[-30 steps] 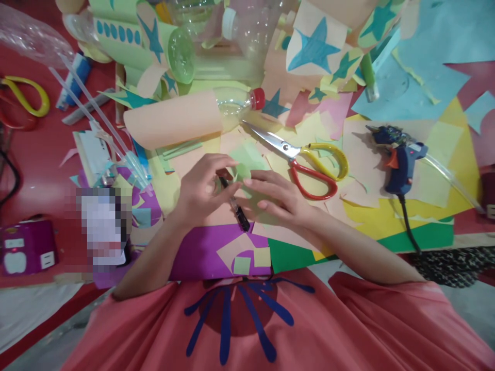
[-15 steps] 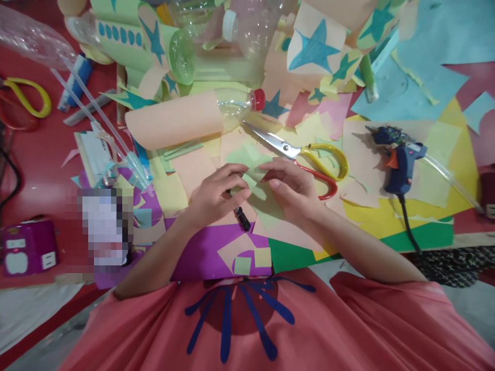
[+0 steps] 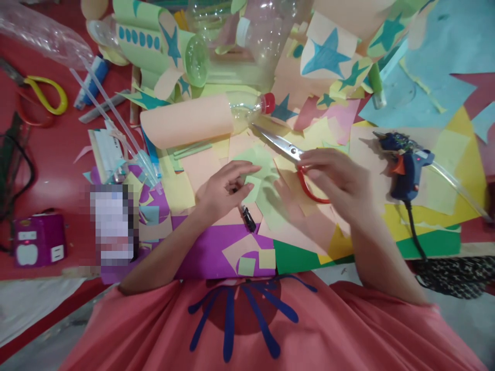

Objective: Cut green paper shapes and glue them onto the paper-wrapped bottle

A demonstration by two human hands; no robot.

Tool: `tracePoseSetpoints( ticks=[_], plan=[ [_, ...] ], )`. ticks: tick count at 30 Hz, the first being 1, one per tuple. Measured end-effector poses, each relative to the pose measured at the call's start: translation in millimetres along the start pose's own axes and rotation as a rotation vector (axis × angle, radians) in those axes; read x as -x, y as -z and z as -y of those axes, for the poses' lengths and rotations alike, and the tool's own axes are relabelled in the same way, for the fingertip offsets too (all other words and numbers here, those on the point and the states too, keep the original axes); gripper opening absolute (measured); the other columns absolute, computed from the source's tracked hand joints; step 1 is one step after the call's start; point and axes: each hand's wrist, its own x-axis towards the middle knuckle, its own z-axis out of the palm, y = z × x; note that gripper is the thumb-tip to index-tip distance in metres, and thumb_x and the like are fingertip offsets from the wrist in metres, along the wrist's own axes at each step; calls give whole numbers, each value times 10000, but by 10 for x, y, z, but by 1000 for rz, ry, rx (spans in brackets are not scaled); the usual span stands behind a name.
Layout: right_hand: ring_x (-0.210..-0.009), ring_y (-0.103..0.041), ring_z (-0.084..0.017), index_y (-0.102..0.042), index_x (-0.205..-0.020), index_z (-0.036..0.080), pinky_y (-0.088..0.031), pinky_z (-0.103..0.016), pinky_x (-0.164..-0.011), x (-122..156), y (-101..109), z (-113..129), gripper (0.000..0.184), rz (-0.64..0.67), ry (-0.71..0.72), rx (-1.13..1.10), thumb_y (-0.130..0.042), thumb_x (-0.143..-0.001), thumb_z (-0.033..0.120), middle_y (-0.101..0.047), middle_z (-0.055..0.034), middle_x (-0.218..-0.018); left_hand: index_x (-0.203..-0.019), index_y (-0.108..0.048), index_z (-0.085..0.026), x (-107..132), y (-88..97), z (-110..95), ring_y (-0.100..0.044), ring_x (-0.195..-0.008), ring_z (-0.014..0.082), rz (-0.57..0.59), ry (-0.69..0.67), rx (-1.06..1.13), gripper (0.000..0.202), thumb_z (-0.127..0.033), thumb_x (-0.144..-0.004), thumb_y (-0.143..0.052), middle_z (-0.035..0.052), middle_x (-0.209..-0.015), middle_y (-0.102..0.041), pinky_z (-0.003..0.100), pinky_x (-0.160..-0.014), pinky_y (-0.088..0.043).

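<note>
My left hand (image 3: 222, 191) pinches a small piece of light green paper (image 3: 253, 189) between thumb and fingers. Below its fingertips shows a black pen-like item (image 3: 248, 219); whether the hand grips it too is unclear. Over the handles of the scissors (image 3: 280, 143) hovers my right hand (image 3: 338, 180), slightly blurred, with thumb and fingers apart. It hides most of the yellow handle loop, while the red loop shows beneath. The scissors lie with blades pointing at a bottle (image 3: 185, 121) wrapped in peach paper with a red cap.
A blue glue gun (image 3: 406, 172) with a glue stick lies at right. Left are a second pair of scissors (image 3: 46, 98), a phone (image 3: 114, 224) and a purple box (image 3: 40, 239). Clear bottles (image 3: 266, 38) and star-decorated paper (image 3: 327, 54) fill the back. Paper scraps cover the middle.
My right hand has left the green paper and moved right to the scissors' handles. My left hand stays with the paper. The whole view has shifted slightly.
</note>
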Motion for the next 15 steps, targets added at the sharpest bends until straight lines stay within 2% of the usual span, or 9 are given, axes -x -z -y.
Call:
tracePoseSetpoints(
  ticks=[1, 2, 4, 5, 7, 10, 13, 15],
  plan=[
    [-982, -729, -225, -743, -915, 262, -600, -410, -888, 25, 158, 17, 106, -74, -26, 109, -646, -916, 305, -769, -60, -996, -1187, -736, -219, 0, -2, 16, -513, -642, 53, -19, -18, 13, 266, -330, -963, -643, 91, -1218, -673, 182, -527, -522],
    [-887, -725, -229, -728, -855, 247, -596, -409, -814, 54, 318, 20, 83, -173, -85, 231, -666, -874, 299, -766, -68, -923, -1198, -729, -224, 1, -4, 29, -516, -639, 49, -38, -32, 23, 268, -306, -957, -646, 87, -1215, -668, 178, -527, -528],
    [-717, -674, -232, -666, -747, 236, -543, -412, -694, 110, 611, -10, 53, -349, -359, 473, -678, -781, 275, -717, -67, -793, -1223, -713, -237, 6, -13, 42, -530, -640, 39, -73, -39, 35, 286, -262, -944, -653, 76, -1229, -654, 170, -536, -542],
    [-681, -645, -231, -611, -697, 242, -512, -418, -690, 129, 731, -37, 87, -417, -519, 598, -689, -735, 238, -677, -54, -742, -1232, -704, -244, 10, -18, 43, -540, -643, 34, -87, -32, 38, 300, -242, -937, -654, 72, -1244, -645, 167, -544, -550],
    [-606, -566, -215, -483, -649, 272, -458, -426, -697, 142, 898, -95, 259, -463, -786, 767, -730, -685, 203, -559, -2, -639, -1243, -689, -253, 18, -28, 35, -558, -649, 25, -108, -11, 34, 324, -208, -924, -653, 66, -1277, -628, 165, -559, -563],
    [-584, -486, -205, -412, -632, 296, -399, -411, -666, 122, 992, -174, 356, -398, -982, 795, -764, -683, 272, -482, 26, -585, -1247, -668, -256, 27, -39, 24, -574, -651, 21, -124, -4, 8, 340, -183, -916, -643, 61, -1296, -616, 163, -566, -568],
    [-568, -451, -192, -495, -580, 271, -342, -371, -579, 133, 1034, -261, 268, -346, -1022, 655, -739, -656, 352, -491, 8, -550, -1252, -652, -259, 27, -43, 27, -577, -651, 21, -125, -17, -15, 352, -166, -912, -632, 59, -1297, -612, 159, -560, -562],
    [-553, -430, -169, -580, -605, 242, -306, -344, -536, 182, 1094, -344, 163, -409, -1016, 518, -710, -609, 341, -504, 6, -557, -1255, -645, -262, 25, -43, 32, -580, -656, 21, -130, -24, -16, 359, -162, -911, -632, 59, -1300, -607, 155, -555, -557]
  ],
)
